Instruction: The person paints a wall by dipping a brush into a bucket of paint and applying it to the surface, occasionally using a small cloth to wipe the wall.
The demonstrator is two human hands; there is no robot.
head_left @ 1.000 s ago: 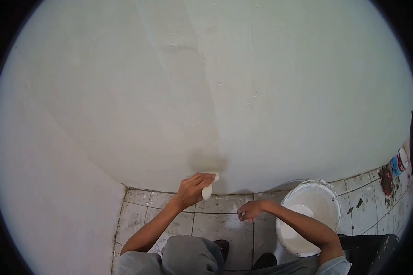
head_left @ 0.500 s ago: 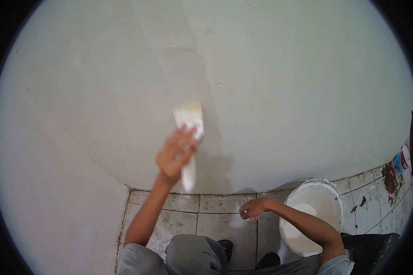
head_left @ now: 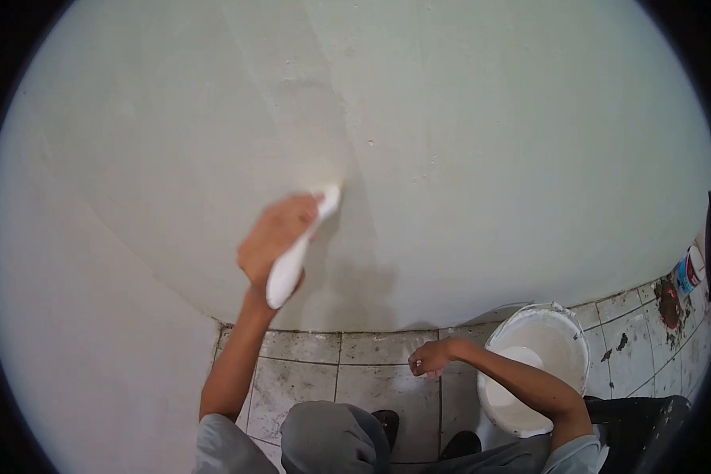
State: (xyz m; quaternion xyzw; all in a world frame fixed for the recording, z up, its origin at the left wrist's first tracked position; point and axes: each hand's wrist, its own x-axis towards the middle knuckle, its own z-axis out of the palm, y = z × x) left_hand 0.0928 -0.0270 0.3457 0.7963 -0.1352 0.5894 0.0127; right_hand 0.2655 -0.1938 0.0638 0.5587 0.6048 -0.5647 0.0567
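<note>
A white-handled paintbrush (head_left: 287,274) is gripped in my left hand (head_left: 273,235), with its bristle end against the pale wall (head_left: 490,174). The brush is seen nearly edge-on and the bristles are slightly blurred. Its handle slants down to the left, past my wrist. A damp, darker streak runs down the wall around the brush. My right hand (head_left: 430,359) hangs over the floor tiles, fingers curled into a loose fist, with nothing visible in them. Beside it, under my right forearm, stands a white bucket (head_left: 575,332) with pale liquid in it.
Dirty floor tiles (head_left: 387,387) run along the wall's foot. At the far right are a small paint can (head_left: 690,270) and dark debris (head_left: 668,304). A black object (head_left: 648,423) stands at lower right, beside the bucket. Another wall (head_left: 95,332) meets at the left.
My left hand has moved left and turned, so the brush has gone from showing its flat face to nearly edge-on. My right hand stays in about the same place.
</note>
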